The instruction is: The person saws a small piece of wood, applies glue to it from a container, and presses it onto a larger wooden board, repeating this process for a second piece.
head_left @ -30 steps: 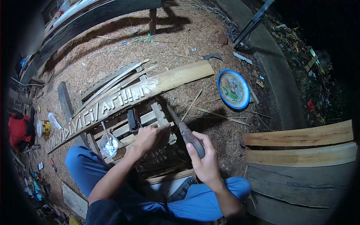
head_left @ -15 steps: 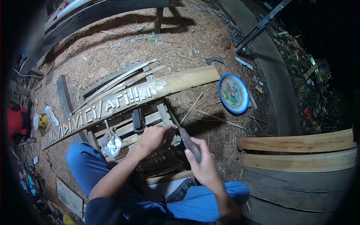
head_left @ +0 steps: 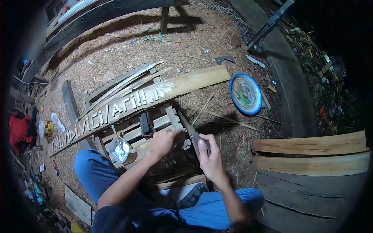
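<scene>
In my right hand (head_left: 211, 159) is a knife (head_left: 193, 133), its wooden handle in the closed fingers and its dark blade pointing up and away. Close by on the left, my left hand (head_left: 162, 143) is closed over the slatted wooden stand, its fingertips near the blade; what they pinch is hidden. Beyond both hands lies a long board (head_left: 200, 79) with letters made of small wooden strips, and a whitish smear near the last ones. A clear tub (head_left: 119, 150) of white paste with a stick in it stands left of my left hand, near a dark block (head_left: 145, 123).
A blue-rimmed round tray (head_left: 259, 103) lies on the sawdust at the right. Thin wood strips (head_left: 233, 121) are scattered before it. Wide planks (head_left: 311, 165) lie at the lower right. A heavy beam bench (head_left: 105, 19) stands at the back, and a yellow-banded can (head_left: 47, 128) at the left.
The knife's blade now shows farther forward, beyond my left fingertips, and my right hand has turned slightly. The whole view has shifted a little to the right.
</scene>
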`<state>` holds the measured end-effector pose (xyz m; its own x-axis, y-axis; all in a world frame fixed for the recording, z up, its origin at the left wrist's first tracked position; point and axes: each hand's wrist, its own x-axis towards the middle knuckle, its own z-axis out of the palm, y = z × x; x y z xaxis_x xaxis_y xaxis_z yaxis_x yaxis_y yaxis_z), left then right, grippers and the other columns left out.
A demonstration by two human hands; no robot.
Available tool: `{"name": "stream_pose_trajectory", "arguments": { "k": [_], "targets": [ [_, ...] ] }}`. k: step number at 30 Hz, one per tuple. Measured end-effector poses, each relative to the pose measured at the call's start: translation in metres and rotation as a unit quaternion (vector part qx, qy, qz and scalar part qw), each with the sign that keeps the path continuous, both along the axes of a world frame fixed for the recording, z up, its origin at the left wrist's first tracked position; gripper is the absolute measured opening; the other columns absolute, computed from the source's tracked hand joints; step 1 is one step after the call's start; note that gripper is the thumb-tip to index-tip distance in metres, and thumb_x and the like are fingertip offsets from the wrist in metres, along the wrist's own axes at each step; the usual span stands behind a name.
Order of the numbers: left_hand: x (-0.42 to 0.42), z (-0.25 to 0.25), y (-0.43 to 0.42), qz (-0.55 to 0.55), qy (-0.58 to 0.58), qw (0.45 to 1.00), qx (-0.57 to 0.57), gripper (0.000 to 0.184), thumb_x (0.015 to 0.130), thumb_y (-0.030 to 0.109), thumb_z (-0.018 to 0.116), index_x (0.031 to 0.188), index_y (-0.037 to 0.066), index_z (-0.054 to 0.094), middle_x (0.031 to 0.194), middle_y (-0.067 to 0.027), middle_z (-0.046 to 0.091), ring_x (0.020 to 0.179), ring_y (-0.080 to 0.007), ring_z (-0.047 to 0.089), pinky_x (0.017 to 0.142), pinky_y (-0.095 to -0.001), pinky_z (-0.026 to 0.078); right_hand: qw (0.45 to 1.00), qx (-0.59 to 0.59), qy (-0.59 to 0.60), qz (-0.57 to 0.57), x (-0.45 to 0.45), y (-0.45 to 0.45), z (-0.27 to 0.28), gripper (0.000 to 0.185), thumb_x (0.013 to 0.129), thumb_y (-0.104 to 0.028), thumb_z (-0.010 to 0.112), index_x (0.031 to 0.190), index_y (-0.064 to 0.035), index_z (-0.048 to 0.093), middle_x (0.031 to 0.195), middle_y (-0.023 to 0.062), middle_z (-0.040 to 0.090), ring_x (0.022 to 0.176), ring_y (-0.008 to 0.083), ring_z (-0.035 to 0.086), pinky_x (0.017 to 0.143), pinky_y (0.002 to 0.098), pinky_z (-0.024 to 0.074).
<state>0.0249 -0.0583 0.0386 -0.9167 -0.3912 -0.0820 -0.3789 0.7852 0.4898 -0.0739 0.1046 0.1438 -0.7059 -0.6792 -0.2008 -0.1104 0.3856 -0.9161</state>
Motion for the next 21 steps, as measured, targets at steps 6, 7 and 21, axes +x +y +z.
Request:
{"name": "stream_pose_trajectory", "arguments": {
  "k": [6, 7, 21],
  "targets": [
    [0.001, -0.012, -0.002, 0.009, 0.014, 1.000, -0.019, 0.040, 0.087, 0.018, 0.062, 0.126, 0.023, 0.067, 0.078, -0.0161, 0.070, 0.074, -0.0349, 0.071, 0.062, -0.0490, 0.055, 0.998, -0.022, 0.053, 0.033, -0.002, 0.021, 0.005, 0.027, 0.106, -0.026, 0.052, 0.125, -0.0067, 0.054, 0.065, -0.0043, 0.047, 0.050, 0.0023, 0.040, 0.043, 0.0224, 0.0304],
    [-0.001, -0.008, -0.001, 0.012, -0.001, 1.000, 0.010, 0.041, 0.087, 0.018, 0.062, 0.127, 0.023, 0.067, 0.080, -0.0169, 0.070, 0.076, -0.0359, 0.071, 0.064, -0.0496, 0.055, 0.999, -0.018, 0.016, 0.029, 0.000, 0.018, -0.001, 0.026, 0.106, -0.026, 0.052, 0.125, -0.0070, 0.053, 0.065, -0.0046, 0.046, 0.050, 0.0021, 0.040, 0.043, 0.0218, 0.0297],
    [0.000, -0.013, 0.000, 0.028, 0.024, 0.999, -0.020, 0.044, 0.083, 0.017, 0.066, 0.127, 0.021, 0.067, 0.081, -0.0191, 0.070, 0.079, -0.0367, 0.070, 0.067, -0.0496, 0.055, 0.996, -0.001, 0.068, 0.059, -0.005, 0.029, 0.032, 0.025, 0.107, -0.027, 0.050, 0.119, -0.0068, 0.056, 0.063, -0.0045, 0.048, 0.051, 0.0033, 0.043, 0.043, 0.0242, 0.0330]
  ]
}}
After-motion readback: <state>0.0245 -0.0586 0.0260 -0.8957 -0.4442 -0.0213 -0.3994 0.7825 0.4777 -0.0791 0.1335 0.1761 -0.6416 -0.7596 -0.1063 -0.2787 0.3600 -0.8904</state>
